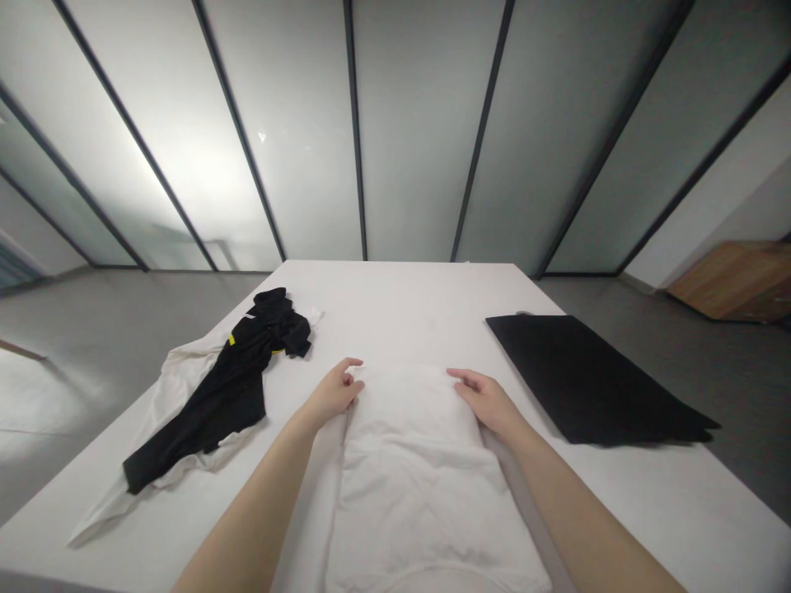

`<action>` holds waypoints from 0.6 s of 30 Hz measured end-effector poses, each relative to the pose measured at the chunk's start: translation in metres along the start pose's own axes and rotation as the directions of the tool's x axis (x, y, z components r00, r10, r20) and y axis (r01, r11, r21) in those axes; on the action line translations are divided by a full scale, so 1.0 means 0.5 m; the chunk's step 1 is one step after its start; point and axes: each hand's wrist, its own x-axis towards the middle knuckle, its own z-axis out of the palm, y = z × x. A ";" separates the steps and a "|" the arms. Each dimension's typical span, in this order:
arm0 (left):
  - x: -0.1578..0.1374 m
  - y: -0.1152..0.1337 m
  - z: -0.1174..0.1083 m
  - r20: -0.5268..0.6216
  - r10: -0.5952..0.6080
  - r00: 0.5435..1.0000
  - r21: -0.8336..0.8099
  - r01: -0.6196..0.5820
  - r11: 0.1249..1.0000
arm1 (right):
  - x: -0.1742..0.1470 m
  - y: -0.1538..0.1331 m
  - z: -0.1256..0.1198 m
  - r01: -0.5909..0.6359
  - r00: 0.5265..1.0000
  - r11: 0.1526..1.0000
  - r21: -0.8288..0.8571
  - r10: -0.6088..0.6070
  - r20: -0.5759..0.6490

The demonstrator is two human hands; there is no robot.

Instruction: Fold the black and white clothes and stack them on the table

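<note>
A white T-shirt [420, 486] lies on the white table in a long, narrow fold, wrinkled across its middle, with a curved neckline seam at the near end. At its far left corner, my left hand [337, 390] has thumb and curled fingers at the fabric edge. My right hand [488, 402] grips the far right corner in the same way, index finger along the far edge. Exactly how much cloth lies between the fingers is hard to see.
On the left of the table [395, 292], a black garment [216, 412] with yellow trim lies crumpled over white clothing [179, 371]. Flat black boards [587, 379] rest on the right, overhanging the edge. Behind stand frosted glass panels [420, 132]; a wooden piece [735, 280] is at far right.
</note>
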 end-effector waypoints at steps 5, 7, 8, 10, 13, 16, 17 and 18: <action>0.015 -0.008 0.010 -0.078 0.028 0.997 -0.190 -0.043 0.981 | 0.020 0.013 0.009 0.051 0.992 0.985 0.163 -0.031 -0.120; 0.017 -0.012 0.010 -0.040 0.016 0.999 -0.217 -0.024 0.976 | 0.023 0.016 0.012 0.058 0.995 0.979 0.195 -0.040 -0.095; 0.017 -0.013 0.009 -0.012 0.014 1.000 -0.219 -0.017 0.976 | 0.024 0.017 0.013 0.056 0.996 0.978 0.199 -0.042 -0.075; 0.018 -0.017 0.007 0.028 0.023 0.999 -0.213 -0.017 0.977 | 0.026 0.020 0.012 0.039 0.999 0.981 0.192 -0.033 -0.036; 0.024 -0.020 0.008 0.018 0.021 1.000 -0.219 -0.016 0.976 | 0.029 0.026 0.011 0.017 0.999 0.985 0.169 -0.012 -0.031; 0.031 -0.020 0.015 -0.049 -0.014 0.999 -0.272 0.000 0.962 | 0.033 0.031 0.012 0.041 0.998 0.989 0.143 -0.032 -0.058; 0.031 -0.019 0.017 -0.069 -0.027 0.997 -0.292 0.006 0.956 | 0.034 0.032 0.013 0.052 0.997 0.990 0.134 -0.044 -0.064; 0.031 -0.017 0.018 -0.082 -0.040 0.996 -0.309 0.012 0.951 | 0.035 0.032 0.014 0.060 0.996 0.990 0.128 -0.052 -0.068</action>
